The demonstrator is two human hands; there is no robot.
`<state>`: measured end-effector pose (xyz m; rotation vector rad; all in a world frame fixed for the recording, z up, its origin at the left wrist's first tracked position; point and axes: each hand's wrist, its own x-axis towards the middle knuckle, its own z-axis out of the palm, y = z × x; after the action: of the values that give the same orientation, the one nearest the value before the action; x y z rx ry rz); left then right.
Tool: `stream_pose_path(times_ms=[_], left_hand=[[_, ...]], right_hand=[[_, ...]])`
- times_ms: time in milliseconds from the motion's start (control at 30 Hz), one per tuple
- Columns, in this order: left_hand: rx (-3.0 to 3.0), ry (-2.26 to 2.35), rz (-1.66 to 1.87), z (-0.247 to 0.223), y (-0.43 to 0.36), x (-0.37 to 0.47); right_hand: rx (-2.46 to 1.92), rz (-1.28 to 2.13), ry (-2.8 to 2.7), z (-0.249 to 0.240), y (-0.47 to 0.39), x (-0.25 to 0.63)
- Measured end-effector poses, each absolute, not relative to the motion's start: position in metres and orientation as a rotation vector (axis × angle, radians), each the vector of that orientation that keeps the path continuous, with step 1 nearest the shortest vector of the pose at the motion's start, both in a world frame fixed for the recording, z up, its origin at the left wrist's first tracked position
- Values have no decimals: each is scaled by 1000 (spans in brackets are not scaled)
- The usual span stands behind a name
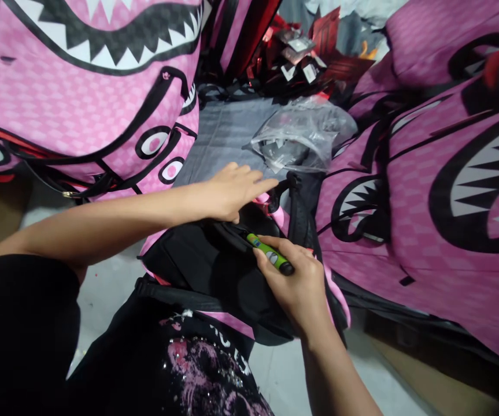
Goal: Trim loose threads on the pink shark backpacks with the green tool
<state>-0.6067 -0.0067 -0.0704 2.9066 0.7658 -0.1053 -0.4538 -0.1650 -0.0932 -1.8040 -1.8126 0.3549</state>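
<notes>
In my right hand (299, 271) is a slim green printed tube (269, 253) with a black end. My thumb and fingers are closed round it, and its far tip meets a black padded strap or handle. This belongs to a black and pink backpack (214, 271) that lies back panel up in front of me. My left hand (236, 190) rests at the top edge of the backpack with its fingers stretched out; the thumb points down towards the strap. I cannot make out what lies under the left palm.
Pink checked backpacks with shark-mouth prints stand at the left (80, 104) and right (414, 190). Beyond my hands are a grey cloth surface (223, 127), a clear plastic bag (314, 133) and a heap of red tags and packets (305, 52).
</notes>
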Motion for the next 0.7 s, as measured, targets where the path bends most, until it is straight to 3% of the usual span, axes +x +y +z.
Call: stream_pose_path(times_ms=[467, 700], left_hand=[[2991, 1097, -365, -56, -36, -620], [2855, 948, -478, -50, -25, -627]], right_hand=[[-1522, 391, -1559, -122, -160, -498], [-1511, 449, -1588, -118, -165, -490]])
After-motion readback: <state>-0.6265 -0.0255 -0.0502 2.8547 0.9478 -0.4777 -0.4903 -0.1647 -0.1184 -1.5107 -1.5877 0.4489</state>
